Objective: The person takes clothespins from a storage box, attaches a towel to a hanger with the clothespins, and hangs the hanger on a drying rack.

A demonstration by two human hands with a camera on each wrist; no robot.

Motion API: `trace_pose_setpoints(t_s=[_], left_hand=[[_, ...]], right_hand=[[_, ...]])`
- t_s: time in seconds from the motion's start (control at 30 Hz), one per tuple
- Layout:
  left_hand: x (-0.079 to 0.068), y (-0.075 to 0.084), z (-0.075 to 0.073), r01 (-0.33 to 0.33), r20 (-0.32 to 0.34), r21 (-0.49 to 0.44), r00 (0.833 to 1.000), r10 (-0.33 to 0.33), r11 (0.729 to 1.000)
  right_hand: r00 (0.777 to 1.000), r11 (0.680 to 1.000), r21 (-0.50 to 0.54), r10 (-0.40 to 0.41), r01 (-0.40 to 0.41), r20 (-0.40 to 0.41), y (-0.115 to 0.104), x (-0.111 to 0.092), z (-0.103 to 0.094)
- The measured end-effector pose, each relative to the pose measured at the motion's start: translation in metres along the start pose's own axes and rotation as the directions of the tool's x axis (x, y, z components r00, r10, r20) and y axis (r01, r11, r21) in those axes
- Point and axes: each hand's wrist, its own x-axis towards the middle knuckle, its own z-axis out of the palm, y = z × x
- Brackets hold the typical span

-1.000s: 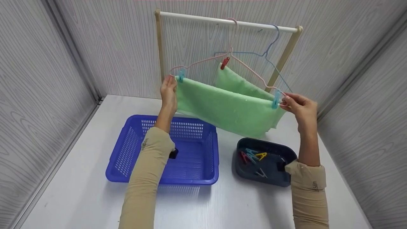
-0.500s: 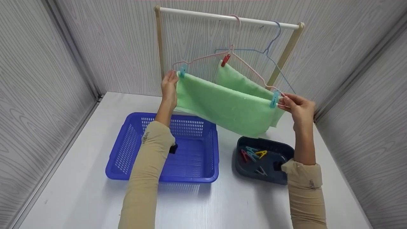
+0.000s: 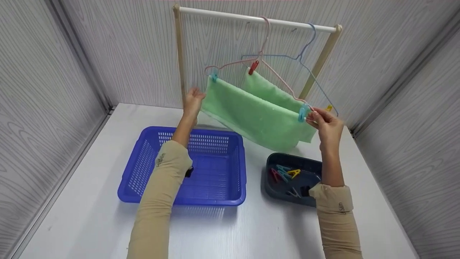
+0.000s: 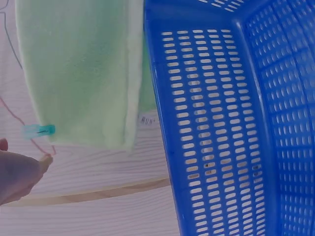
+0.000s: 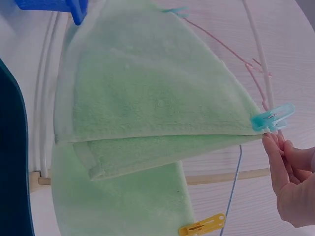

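Note:
A pink wire hanger (image 3: pixel 280 74) hangs from the rack's bar with a green towel (image 3: pixel 251 108) on it. One blue clothespin (image 3: pixel 214 75) clips the towel at the hanger's left end, another blue clothespin (image 3: pixel 303 113) at its right. My right hand (image 3: pixel 327 126) pinches the right end of the pink hanger, beside that clothespin. My left hand (image 3: pixel 193 104) is off the hanger, fingers extended, left of the towel's left edge. Behind, a second green towel (image 5: pixel 123 201) hangs on a blue hanger (image 3: pixel 316 77), held by a red clothespin (image 3: pixel 253 67) and a yellow clothespin (image 5: pixel 202 226).
A purple-blue perforated basket (image 3: pixel 230 203) stands on the table under my left arm. Right of it, a dark tray (image 3: pixel 269 192) holds several loose clothespins (image 3: pixel 284 174), partly hidden by my right forearm. The rack's white bar (image 3: pixel 222 15) and wooden posts (image 3: pixel 179 54) stand at the back.
My left hand has let go of the pink hanger's left end and lowered slightly. The hanger with its towel has turned a little, its left end back and right. My right hand has moved left.

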Motion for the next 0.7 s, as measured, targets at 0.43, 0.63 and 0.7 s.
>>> trace_pose_setpoints(t_s=[0.43,0.63,0.7], left_hand=[[-0.024,0.0,-0.018,-0.194,0.093,0.388,0.981,0.171,0.901],[-0.031,0.001,-0.028,-0.246,0.152,0.511,0.969,0.195,0.824],[-0.033,0.001,-0.03,-0.263,0.168,0.535,0.964,0.204,0.803]], right_hand=[[0.999,0.998,-0.048,-0.051,0.051,-0.01,0.032,0.015,0.004],[0.997,0.974,-0.214,-0.075,0.074,0.002,0.021,0.008,0.011],[0.991,0.938,-0.319,-0.133,0.132,0.02,0.013,0.002,0.014]])
